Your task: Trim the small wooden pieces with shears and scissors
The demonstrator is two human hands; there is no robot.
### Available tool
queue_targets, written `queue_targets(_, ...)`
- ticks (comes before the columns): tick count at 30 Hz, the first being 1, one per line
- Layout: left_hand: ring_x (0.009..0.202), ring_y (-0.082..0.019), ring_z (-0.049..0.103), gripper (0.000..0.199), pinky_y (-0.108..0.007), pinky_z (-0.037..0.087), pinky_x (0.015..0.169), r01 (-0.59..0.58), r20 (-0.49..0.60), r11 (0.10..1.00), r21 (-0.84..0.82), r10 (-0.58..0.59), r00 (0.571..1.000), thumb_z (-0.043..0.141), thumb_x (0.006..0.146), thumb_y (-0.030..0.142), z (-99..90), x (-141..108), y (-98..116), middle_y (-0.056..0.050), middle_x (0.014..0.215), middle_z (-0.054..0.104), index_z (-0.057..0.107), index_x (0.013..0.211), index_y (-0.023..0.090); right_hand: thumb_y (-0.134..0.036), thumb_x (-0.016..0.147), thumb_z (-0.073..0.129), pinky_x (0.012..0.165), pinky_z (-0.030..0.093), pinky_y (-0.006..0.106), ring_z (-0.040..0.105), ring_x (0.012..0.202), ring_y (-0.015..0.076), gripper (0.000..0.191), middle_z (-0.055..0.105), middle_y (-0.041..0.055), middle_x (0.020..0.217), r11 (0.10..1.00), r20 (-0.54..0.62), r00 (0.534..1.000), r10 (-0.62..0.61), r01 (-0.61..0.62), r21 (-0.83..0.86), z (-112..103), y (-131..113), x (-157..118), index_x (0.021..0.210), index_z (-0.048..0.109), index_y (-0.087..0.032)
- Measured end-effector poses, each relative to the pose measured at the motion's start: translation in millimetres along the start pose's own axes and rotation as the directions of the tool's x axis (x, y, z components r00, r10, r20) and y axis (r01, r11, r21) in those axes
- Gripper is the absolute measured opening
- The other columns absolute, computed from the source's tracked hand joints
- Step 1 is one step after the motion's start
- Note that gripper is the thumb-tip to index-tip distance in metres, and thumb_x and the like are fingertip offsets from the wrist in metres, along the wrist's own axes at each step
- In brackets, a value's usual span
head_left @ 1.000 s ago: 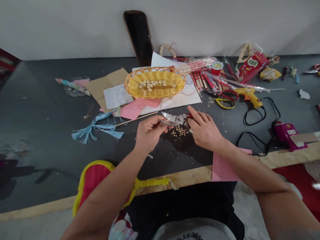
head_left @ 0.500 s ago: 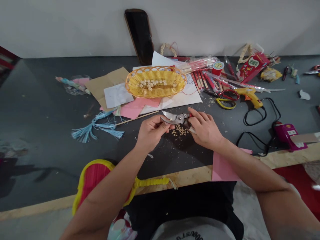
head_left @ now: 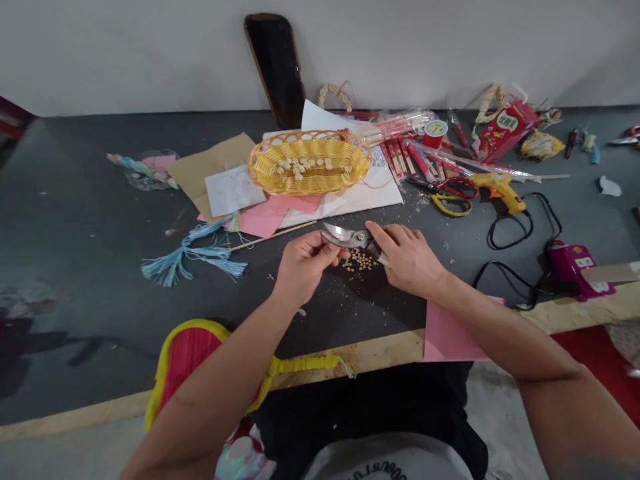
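Observation:
My right hand is wrapped round the handles of metal pruning shears, whose blades point left and stand apart. Close to the lower blade, my left hand is closed in a pinch; what it holds is too small and hidden to name. Below the shears lies a scatter of small tan pieces on the dark table. Beyond my hands, a yellow woven basket holds several small pale clusters.
A blue tassel and a thin stick lie left of my hands. Scissors, a yellow glue gun and its cord are at the right. A phone leans on the wall. A red-and-yellow object sits at the front edge.
My right hand's fingers have shifted slightly on the shears' handles, covering more of the red part. My left hand has hardly moved.

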State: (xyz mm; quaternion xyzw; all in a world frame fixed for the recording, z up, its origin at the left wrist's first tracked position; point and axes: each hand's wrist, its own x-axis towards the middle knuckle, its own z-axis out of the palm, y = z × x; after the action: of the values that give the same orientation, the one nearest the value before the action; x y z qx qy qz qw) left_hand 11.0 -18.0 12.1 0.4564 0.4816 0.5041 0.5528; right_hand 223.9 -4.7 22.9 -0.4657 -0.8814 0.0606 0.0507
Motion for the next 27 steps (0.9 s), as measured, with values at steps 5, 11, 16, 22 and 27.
queue_targets(5,0.059,-0.012,0.058,0.018,-0.025,0.046,0.059,-0.015,0.014,0.998,0.053,0.014,1.0,0.072,0.081,0.034,-1.7,0.5,0.8,-0.005,0.071,0.072,0.072,0.077,0.017,-0.017,0.084,0.048,0.08,0.04,0.04,0.055,0.107,0.0301,0.068,0.06,0.0159,0.127,1.0,-0.009,1.0,0.018,-0.018,-0.002,-1.6,0.1,-1.3,0.151,0.033,-0.017)
queue_targets(11,0.07,-0.016,0.064,0.017,-0.026,0.049,0.067,-0.061,-0.034,0.976,0.207,0.069,0.997,0.072,0.081,0.034,-3.6,0.6,3.5,-0.004,0.08,0.075,0.074,0.086,0.018,-0.02,0.085,0.053,0.084,0.041,0.04,0.056,0.109,0.0287,0.039,0.06,0.0149,0.133,0.998,-0.106,0.993,0.055,-0.05,0.045,4.0,2.9,-1.8,0.123,0.055,-0.016)
queue_targets(16,0.063,-0.014,0.061,0.013,-0.025,0.047,0.062,-0.085,-0.086,0.954,0.286,0.114,0.99,0.073,0.081,0.032,-3.0,-0.9,6.8,-0.001,0.067,0.07,0.073,0.079,0.019,-0.017,0.087,0.051,0.084,0.041,0.04,0.056,0.111,0.0285,0.027,0.054,0.0126,0.144,0.999,-0.112,0.993,-0.028,0.025,-0.035,4.5,2.5,-2.7,0.112,0.06,-0.019)
queue_targets(22,0.059,-0.013,0.062,0.009,-0.025,0.047,0.06,-0.123,-0.087,0.949,0.289,0.154,0.984,0.072,0.081,0.029,-5.6,-1.7,4.7,0.0,0.062,0.069,0.074,0.077,0.021,-0.018,0.087,0.051,0.094,0.04,0.046,0.048,0.124,0.0319,0.037,0.039,0.0174,0.156,0.992,-0.13,0.987,-0.09,0.078,-0.1,4.7,2.9,-5.7,0.123,0.057,-0.016)
queue_targets(27,0.059,-0.014,0.064,0.006,-0.026,0.05,0.059,-0.101,-0.043,0.976,0.191,0.111,0.993,0.074,0.079,0.026,-6.4,0.3,1.9,-0.002,0.067,0.072,0.074,0.079,0.021,-0.019,0.09,0.048,0.098,0.038,0.047,0.046,0.127,0.0317,0.036,0.041,0.0166,0.155,0.991,-0.154,0.983,-0.099,0.084,-0.106,5.5,4.1,-5.4,0.125,0.056,-0.015)
